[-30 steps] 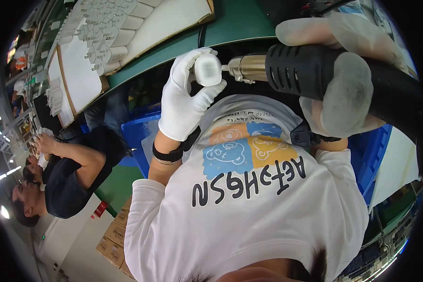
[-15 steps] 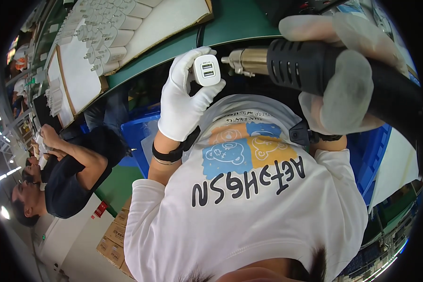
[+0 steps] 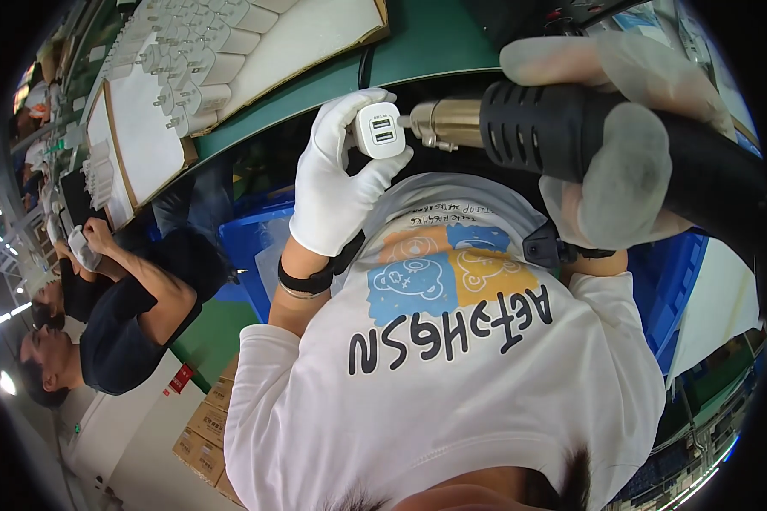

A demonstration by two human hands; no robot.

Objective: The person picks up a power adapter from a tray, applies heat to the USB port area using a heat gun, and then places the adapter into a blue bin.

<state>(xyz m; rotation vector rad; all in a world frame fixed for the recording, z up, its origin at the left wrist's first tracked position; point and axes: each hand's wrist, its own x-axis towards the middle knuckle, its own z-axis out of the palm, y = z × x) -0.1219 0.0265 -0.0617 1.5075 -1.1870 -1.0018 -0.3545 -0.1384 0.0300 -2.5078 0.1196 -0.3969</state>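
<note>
My left hand (image 3: 332, 192), in a white glove, pinches a small white USB charger (image 3: 378, 141) between thumb and fingers. Two USB ports on its face point up toward me. In my right hand (image 3: 626, 162), which wears whitish translucent finger coverings, is a hot-air gun (image 3: 537, 128) with a black slotted handle, a metal barrel and a thick black hose. Its narrow nozzle tip points left at the charger's right edge; whether they touch, I cannot tell.
Rows of white plug chargers (image 3: 204, 64) stand on a cardboard-edged tray (image 3: 294, 51) on the green bench (image 3: 439, 38). Blue bins (image 3: 251, 247) flank my lap. At the left a co-worker (image 3: 136, 315) in dark clothes sits working. Cartons (image 3: 209, 426) are stacked behind.
The charger and my left hand have shifted slightly right. The hot-air gun has moved a little left and down, its nozzle now closer to the charger. Both grips are kept.
</note>
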